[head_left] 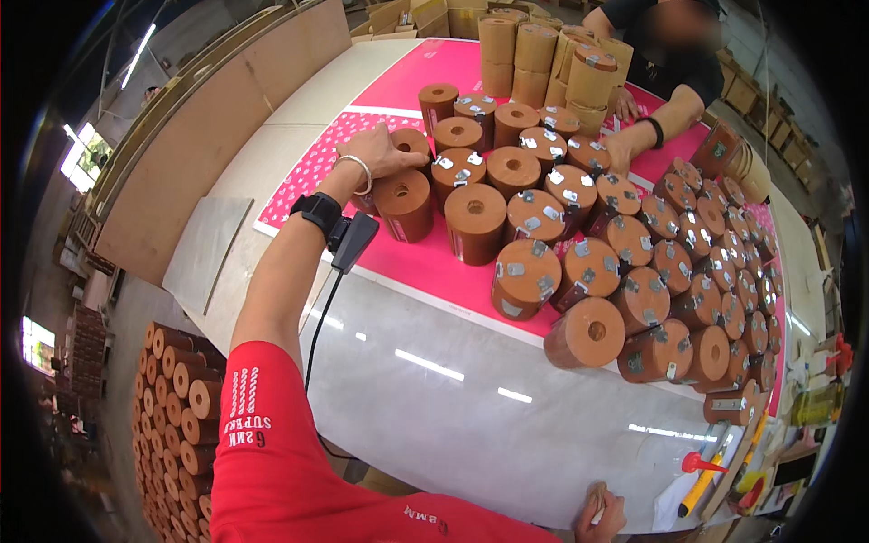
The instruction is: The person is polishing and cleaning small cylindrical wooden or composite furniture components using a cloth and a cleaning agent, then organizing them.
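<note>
My left hand [385, 152] stretches out to the far left of the table, its fingers closed around a brown cylindrical roll [412, 142] with a hole in its top. Just nearer, below that hand, stands another brown roll [402, 204]. A larger roll [475, 223] with a centre hole is to its right. Several more rolls fill the middle and right; many, like one roll [527, 270], carry small silver metal plates on top. Low at the front edge, my right hand [601, 517] is curled around something small and pale that I cannot make out.
A pink printed sheet [398, 77] lies under the rolls. Across the table, a co-worker's hand [621, 154] touches the rolls near cardboard-wrapped cylinders [534, 50]. A yellow-handled tool [699, 493] and a red nozzle [703, 463] lie right. Stacked rolls [176, 425] stand lower left.
</note>
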The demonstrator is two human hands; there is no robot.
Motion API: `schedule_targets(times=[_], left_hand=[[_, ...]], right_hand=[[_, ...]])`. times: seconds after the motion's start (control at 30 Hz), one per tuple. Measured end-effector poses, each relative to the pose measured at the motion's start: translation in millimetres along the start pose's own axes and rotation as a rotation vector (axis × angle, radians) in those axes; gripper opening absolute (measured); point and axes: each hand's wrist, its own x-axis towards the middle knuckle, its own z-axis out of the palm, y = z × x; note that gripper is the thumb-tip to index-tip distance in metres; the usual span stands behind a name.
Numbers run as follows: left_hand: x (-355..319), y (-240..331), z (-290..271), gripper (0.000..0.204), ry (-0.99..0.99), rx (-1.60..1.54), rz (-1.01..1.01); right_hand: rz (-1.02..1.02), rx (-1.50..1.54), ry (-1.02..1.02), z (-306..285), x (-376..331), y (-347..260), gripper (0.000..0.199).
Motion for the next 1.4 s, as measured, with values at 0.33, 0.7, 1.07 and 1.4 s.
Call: schedule_targets(times=[0.33, 0.7, 1.07, 1.4], left_hand=[[-43, -7, -10, 0.082, -0.028, 0.001, 0.05], [-90, 8, -1, 0.094, -0.216, 0.195, 0.266], [-219, -30, 48, 0.095, 0.225, -0.683, 0.287], [-295, 38, 82, 0.084, -0.014, -0.995, 0.227]], right_hand=[[-0.25, 0.159, 0.221, -2, 19, -9, 0.024], [-0.244, 0.169, 0.297, -2, 19, -13, 0.019], [-0.276, 0.176, 0.367, 1, 22, -16, 0.017], [-0.32, 0.172, 0.345, -1, 16, -7, 0.022]])
